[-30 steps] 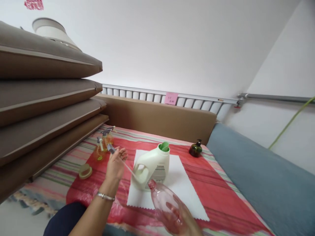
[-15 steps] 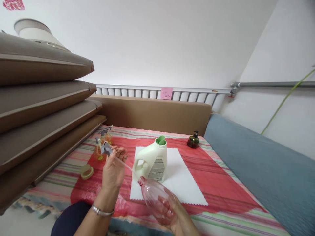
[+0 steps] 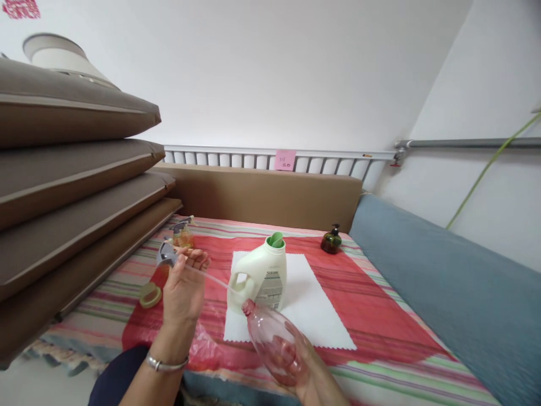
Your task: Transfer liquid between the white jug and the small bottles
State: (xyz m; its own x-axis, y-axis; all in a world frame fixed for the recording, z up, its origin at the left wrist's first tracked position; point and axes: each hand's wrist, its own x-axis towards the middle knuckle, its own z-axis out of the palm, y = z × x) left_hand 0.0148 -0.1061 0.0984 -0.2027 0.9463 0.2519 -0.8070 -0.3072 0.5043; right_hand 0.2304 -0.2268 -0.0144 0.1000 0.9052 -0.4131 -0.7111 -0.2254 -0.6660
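My left hand (image 3: pixel 185 285) is closed on a grey trigger spray head (image 3: pixel 167 255), whose long clear dip tube (image 3: pixel 207 275) points right toward the bottle. My right hand (image 3: pixel 306 363) is wrapped around a transparent pink bottle (image 3: pixel 270 335), tilted with its uncapped neck up and left. The tube's tip is outside the bottle's mouth, a little above it. Just behind stands a pale green detergent jug (image 3: pixel 258 276) with a green spout (image 3: pixel 276 239) in its open top. It rests on a white zigzag-edged cloth (image 3: pixel 323 316).
A spray bottle with amber liquid (image 3: pixel 183 237) stands behind my left hand. A pale round cap (image 3: pixel 149 295) lies at the left. A dark green pump bottle (image 3: pixel 331 241) is at the back right. Stacked brown cushions (image 3: pixel 76 163) line the left; a blue-grey pad (image 3: pixel 422 270) borders the right.
My left hand has moved left with the spray head, drawing the tube out of the bottle's mouth. My right hand and the bottle have shifted slightly to the right.
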